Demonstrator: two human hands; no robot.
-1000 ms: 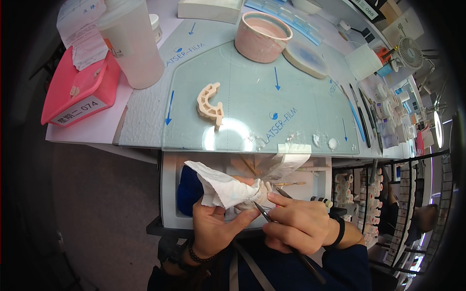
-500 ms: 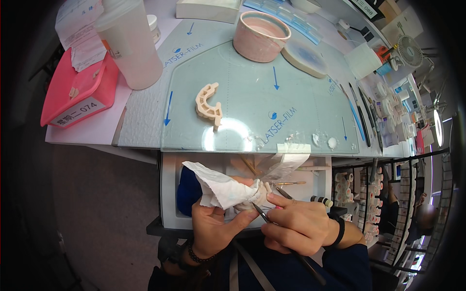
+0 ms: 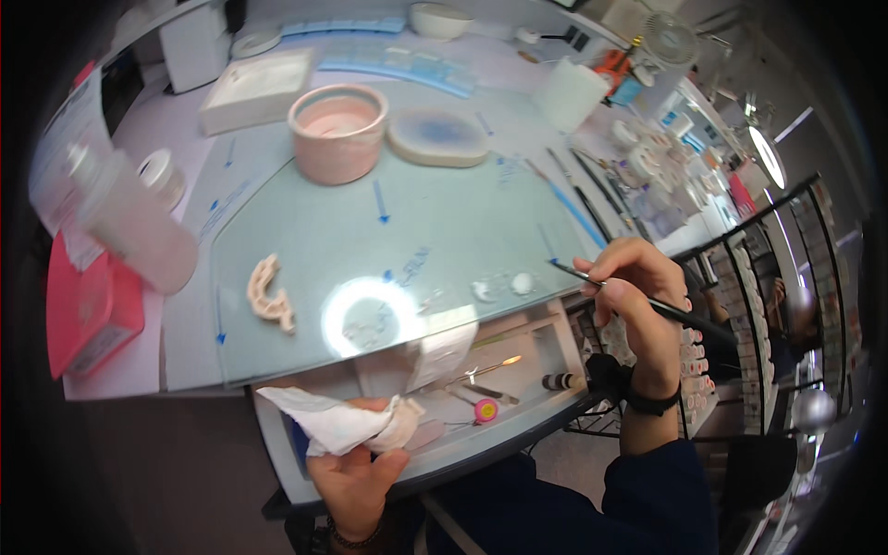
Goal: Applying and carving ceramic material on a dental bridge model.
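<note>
My left hand (image 3: 356, 476) is closed around a crumpled white tissue (image 3: 324, 424) and a beige piece (image 3: 400, 427) that looks like a dental model, just above the open drawer (image 3: 546, 356). My fingers and the tissue hide part of this piece. Out to the right, my right hand (image 3: 640, 301) grips a thin dark-handled brush (image 3: 680, 313), its tip over the right edge of the glass slab (image 3: 444, 227). Small white heaps of powder or paste (image 3: 523, 283) lie on the slab near that tip. Farther left on the glass rests a beige arch-shaped dental model (image 3: 266, 291).
A pink cup (image 3: 338, 148) and an oval pad (image 3: 437, 139) stand at the back. On the left are a plastic bottle (image 3: 139, 222) and a pink tray (image 3: 97, 310). Several brushes (image 3: 592, 199) and small jars (image 3: 661, 171) line the right. The drawer holds tools and a pink round item (image 3: 486, 410).
My right hand with the brush has moved away from the beige piece, up and to the right over the slab's edge. My left hand keeps hold of the tissue and piece. The view has turned rightward.
</note>
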